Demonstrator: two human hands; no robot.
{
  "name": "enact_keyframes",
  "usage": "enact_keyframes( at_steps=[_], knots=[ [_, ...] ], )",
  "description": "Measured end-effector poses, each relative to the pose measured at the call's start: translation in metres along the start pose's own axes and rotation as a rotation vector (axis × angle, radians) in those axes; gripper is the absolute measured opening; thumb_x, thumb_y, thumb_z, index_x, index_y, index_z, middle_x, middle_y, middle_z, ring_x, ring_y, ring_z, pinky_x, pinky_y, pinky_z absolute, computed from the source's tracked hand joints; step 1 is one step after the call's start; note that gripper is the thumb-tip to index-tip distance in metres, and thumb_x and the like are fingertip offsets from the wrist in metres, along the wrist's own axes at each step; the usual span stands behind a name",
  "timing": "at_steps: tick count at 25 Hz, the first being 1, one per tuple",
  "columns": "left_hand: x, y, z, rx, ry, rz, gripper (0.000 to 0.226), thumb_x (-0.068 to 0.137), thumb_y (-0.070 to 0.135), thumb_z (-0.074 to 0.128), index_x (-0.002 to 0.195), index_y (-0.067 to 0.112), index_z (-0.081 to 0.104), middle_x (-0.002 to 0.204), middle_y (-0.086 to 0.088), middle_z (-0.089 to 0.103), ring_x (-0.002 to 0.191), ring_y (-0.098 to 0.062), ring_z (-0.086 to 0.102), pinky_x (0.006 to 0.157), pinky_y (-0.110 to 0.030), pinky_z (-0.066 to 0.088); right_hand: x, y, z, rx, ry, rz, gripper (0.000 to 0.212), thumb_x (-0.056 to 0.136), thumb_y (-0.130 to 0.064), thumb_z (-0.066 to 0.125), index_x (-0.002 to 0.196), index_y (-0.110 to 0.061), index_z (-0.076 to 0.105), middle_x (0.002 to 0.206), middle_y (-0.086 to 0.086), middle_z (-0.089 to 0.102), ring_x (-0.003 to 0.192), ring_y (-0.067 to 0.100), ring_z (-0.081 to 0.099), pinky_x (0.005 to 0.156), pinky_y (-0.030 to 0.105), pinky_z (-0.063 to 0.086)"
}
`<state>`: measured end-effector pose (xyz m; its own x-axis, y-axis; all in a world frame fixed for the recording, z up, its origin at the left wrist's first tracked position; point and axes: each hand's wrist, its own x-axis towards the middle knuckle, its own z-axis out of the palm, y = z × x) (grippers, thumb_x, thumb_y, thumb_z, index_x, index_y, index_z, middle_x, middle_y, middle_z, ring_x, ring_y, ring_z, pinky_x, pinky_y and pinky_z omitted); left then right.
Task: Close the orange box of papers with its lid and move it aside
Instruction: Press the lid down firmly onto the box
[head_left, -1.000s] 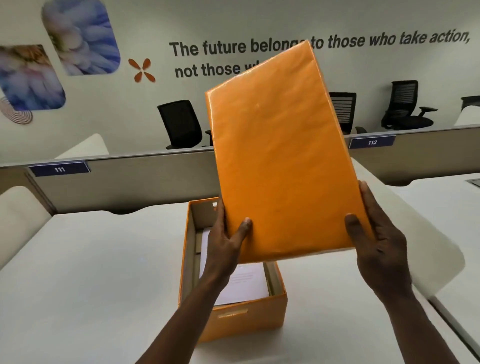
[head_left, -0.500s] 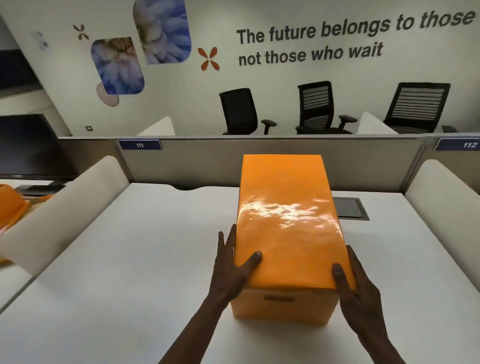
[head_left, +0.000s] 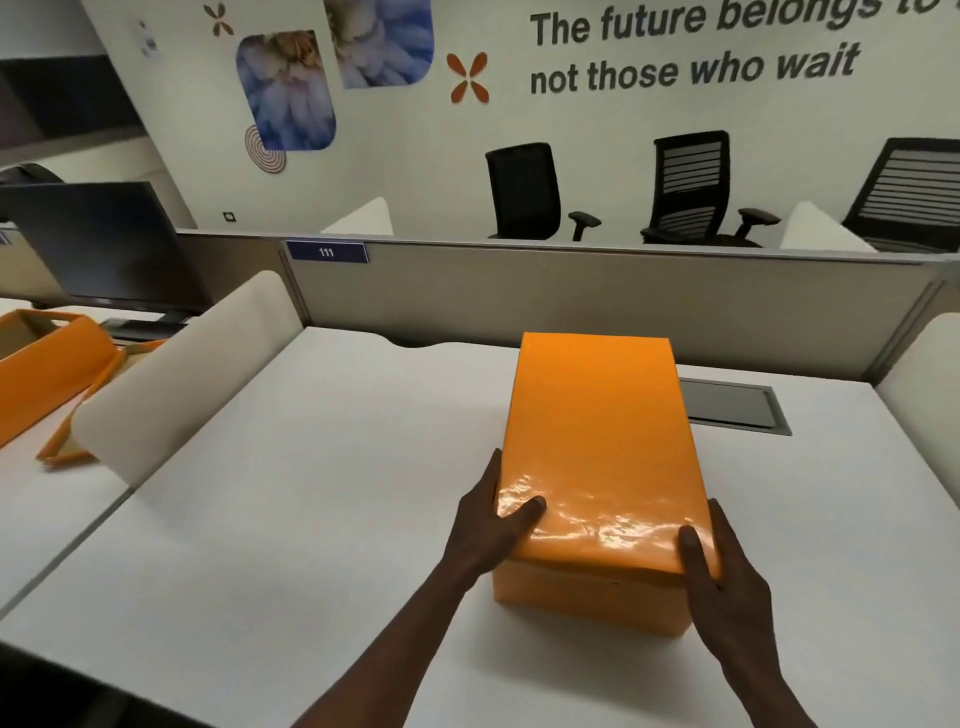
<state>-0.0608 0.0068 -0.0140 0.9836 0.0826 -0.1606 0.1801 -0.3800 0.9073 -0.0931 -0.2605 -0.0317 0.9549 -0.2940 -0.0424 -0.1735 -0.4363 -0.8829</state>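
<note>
The orange box (head_left: 587, 597) stands on the white desk (head_left: 311, 519), right of centre, with its glossy orange lid (head_left: 597, 441) resting flat on top. The papers inside are hidden. My left hand (head_left: 493, 525) grips the lid's near left corner, thumb on top and fingers down the side. My right hand (head_left: 722, 577) holds the near right corner the same way.
A grey cable hatch (head_left: 727, 405) lies in the desk just right of the box. A padded divider (head_left: 182, 374) bounds the desk on the left; beyond it sit another open orange box (head_left: 41, 364) and a dark monitor (head_left: 93, 244). A partition (head_left: 571, 301) closes the back.
The lid came down from an upright hold above the open box and now covers it. Both hands stayed on its near corners.
</note>
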Motion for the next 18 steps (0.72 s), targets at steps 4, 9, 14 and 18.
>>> enact_keyframes(
  at_steps=[4,9,14,18],
  knots=[
    [0.012,0.002,0.004,-0.004,-0.035,0.021,0.077,0.061,0.084,0.062,0.128,0.066,0.028,0.126,0.028,0.053,0.106,-0.002,0.061,0.084,-0.016,0.051,0.006,0.001,0.001,-0.016,-0.01,0.017,0.072,0.091,-0.06,0.04,0.156,-0.032,0.027,0.148,0.012,0.049,0.124,0.039,0.055,0.096,0.047,0.049],
    [0.024,-0.008,0.003,0.025,-0.061,-0.026,0.072,0.059,0.086,0.062,0.121,0.068,0.029,0.127,0.021,0.049,0.102,-0.003,0.058,0.081,-0.02,0.049,0.019,0.005,0.0,-0.035,-0.058,0.015,0.081,0.085,-0.062,0.045,0.157,-0.029,0.026,0.153,0.011,0.044,0.129,0.038,0.051,0.1,0.052,0.047],
    [0.039,0.011,0.0,0.086,0.023,-0.015,0.086,0.072,0.077,0.06,0.149,0.051,0.031,0.158,0.007,0.043,0.141,-0.024,0.05,0.105,-0.042,0.053,0.062,-0.004,-0.006,-0.158,-0.114,-0.054,0.096,0.082,-0.064,0.058,0.159,-0.031,0.013,0.165,0.003,0.024,0.144,0.033,0.036,0.111,0.056,0.036],
    [0.054,0.024,0.009,0.2,-0.024,0.045,0.099,0.088,0.069,0.058,0.163,0.029,0.007,0.173,0.002,0.014,0.156,-0.029,0.027,0.123,-0.055,0.03,0.081,-0.009,0.009,-0.404,-0.245,-0.159,0.098,0.084,-0.073,0.043,0.159,-0.031,-0.003,0.169,-0.004,-0.002,0.151,0.028,0.021,0.116,0.051,0.028]
  ],
)
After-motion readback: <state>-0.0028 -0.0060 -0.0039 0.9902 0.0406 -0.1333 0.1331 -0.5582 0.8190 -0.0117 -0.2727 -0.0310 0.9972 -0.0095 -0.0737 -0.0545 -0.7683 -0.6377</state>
